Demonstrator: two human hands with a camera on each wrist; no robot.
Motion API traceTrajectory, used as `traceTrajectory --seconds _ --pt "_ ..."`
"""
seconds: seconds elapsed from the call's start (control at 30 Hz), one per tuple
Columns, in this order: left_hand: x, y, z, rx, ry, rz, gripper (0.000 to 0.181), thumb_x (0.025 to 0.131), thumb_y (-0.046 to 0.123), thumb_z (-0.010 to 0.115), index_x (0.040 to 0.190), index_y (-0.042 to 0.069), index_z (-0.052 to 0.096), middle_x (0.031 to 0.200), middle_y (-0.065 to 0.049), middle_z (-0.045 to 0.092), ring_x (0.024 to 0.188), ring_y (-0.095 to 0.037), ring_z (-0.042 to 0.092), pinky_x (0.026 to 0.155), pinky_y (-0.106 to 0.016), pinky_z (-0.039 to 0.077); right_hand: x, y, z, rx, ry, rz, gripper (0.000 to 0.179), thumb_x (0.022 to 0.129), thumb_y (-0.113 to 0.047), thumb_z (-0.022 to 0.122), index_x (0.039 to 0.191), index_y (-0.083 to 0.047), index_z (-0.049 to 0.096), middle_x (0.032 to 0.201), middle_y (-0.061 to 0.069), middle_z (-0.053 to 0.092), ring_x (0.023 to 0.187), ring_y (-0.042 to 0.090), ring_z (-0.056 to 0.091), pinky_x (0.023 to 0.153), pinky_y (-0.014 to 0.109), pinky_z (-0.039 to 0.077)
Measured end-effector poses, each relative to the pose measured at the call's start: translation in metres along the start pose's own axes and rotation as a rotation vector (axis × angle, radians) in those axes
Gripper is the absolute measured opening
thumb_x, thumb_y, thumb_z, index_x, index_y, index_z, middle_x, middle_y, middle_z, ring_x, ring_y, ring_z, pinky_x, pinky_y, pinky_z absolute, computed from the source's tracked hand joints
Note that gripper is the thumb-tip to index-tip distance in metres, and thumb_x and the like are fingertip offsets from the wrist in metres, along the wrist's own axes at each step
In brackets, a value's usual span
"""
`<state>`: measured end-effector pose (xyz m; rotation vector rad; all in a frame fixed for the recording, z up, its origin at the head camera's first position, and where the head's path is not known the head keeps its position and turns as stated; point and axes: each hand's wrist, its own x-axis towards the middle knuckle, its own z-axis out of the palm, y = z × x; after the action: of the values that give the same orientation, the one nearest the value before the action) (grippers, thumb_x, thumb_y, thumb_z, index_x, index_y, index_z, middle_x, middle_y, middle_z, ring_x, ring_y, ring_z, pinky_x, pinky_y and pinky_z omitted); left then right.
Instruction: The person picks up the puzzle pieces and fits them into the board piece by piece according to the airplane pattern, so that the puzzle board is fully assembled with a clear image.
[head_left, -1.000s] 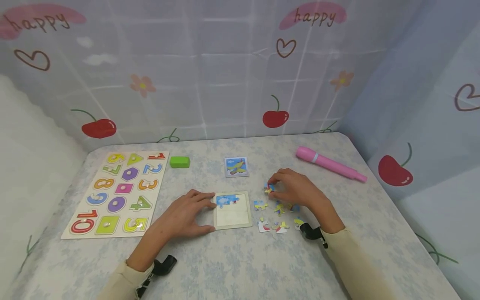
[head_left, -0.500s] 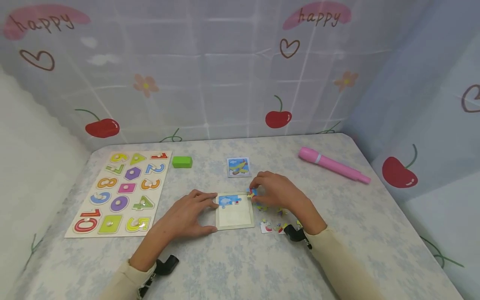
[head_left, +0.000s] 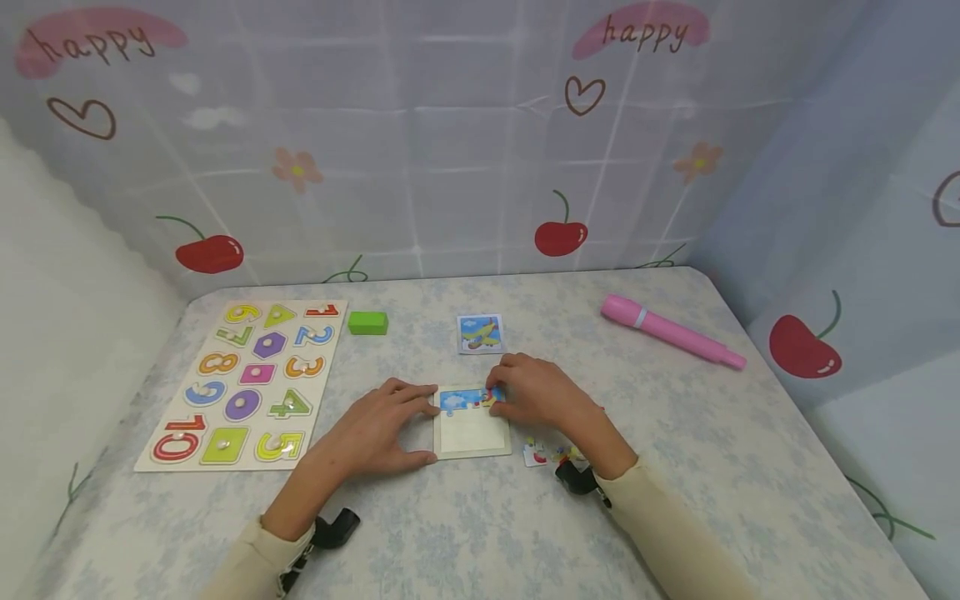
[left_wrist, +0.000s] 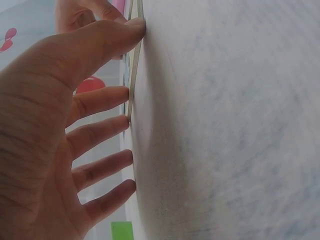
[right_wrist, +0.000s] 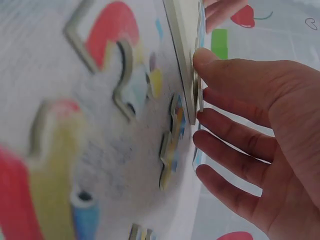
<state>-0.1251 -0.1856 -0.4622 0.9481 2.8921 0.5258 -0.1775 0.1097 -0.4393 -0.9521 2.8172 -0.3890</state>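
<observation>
The small square puzzle tray [head_left: 474,435] lies flat on the table, with joined blue sky pieces [head_left: 453,400] along its far side. My left hand [head_left: 375,425] touches the tray's left edge, fingers spread and thumb at the near corner. Between thumb and fingertips, my right hand [head_left: 543,393] pinches a colourful jigsaw puzzle piece [head_left: 491,398] at the tray's far right corner, beside the joined pieces. Loose jigsaw pieces [head_left: 535,452] lie right of the tray, partly hidden under the right hand; the right wrist view shows several, including one with a red patch [right_wrist: 115,30].
A picture card [head_left: 480,333] with a yellow plane lies behind the tray. On the left are a number-and-shape board [head_left: 277,388] and a green block [head_left: 368,323]. A pink tube-shaped object [head_left: 675,333] lies at the back right. A printed curtain [head_left: 465,167] hangs behind the table.
My right hand has moved left from the loose pieces to the tray's far right corner, carrying the pinched jigsaw piece. The left hand has stayed at the tray's left edge.
</observation>
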Motion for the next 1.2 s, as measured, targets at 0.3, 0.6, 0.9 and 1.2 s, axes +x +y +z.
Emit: traceTrajectory --seconds 0.3,0.6,0.9,1.2 --pt "0.0 0.0 0.0 0.009 -0.002 0.011 0.059 0.087 0.054 0.087 0.134 0.022 0.075 0.159 0.002 0.057 0.13 -0.022 0.055 0.099 -0.05 0.055 0.001 -0.003 0.005 -0.008 0.005 -0.008 0.029 0.095 -0.033 0.086 0.118 -0.017 0.078 0.112 -0.001 0.067 0.099 0.017 0.064 0.087 0.04 0.057" --pt "0.0 -0.001 0.0 0.01 0.004 0.013 0.06 0.085 0.054 0.089 0.134 0.021 0.075 0.159 0.001 0.057 0.13 -0.022 0.055 0.099 -0.049 0.055 0.001 -0.003 0.005 -0.003 -0.013 0.011 0.032 0.093 -0.035 0.087 0.12 -0.019 0.08 0.114 -0.002 0.068 0.1 0.015 0.063 0.088 0.039 0.057" --pt "0.0 0.0 -0.001 0.007 -0.008 0.007 0.06 0.086 0.054 0.088 0.135 0.022 0.075 0.16 0.002 0.056 0.133 -0.023 0.054 0.102 -0.05 0.054 0.0 -0.003 0.004 -0.001 -0.011 -0.018 0.027 0.096 -0.035 0.084 0.118 -0.022 0.081 0.118 -0.001 0.068 0.103 0.016 0.065 0.088 0.039 0.057" --pt "0.0 0.0 -0.001 0.014 0.002 0.011 0.06 0.086 0.053 0.089 0.135 0.02 0.075 0.16 0.001 0.056 0.132 -0.023 0.055 0.101 -0.05 0.054 -0.015 0.011 -0.011 0.001 -0.021 0.048 0.032 0.094 -0.029 0.086 0.123 -0.018 0.08 0.119 0.0 0.07 0.107 0.019 0.066 0.091 0.042 0.058"
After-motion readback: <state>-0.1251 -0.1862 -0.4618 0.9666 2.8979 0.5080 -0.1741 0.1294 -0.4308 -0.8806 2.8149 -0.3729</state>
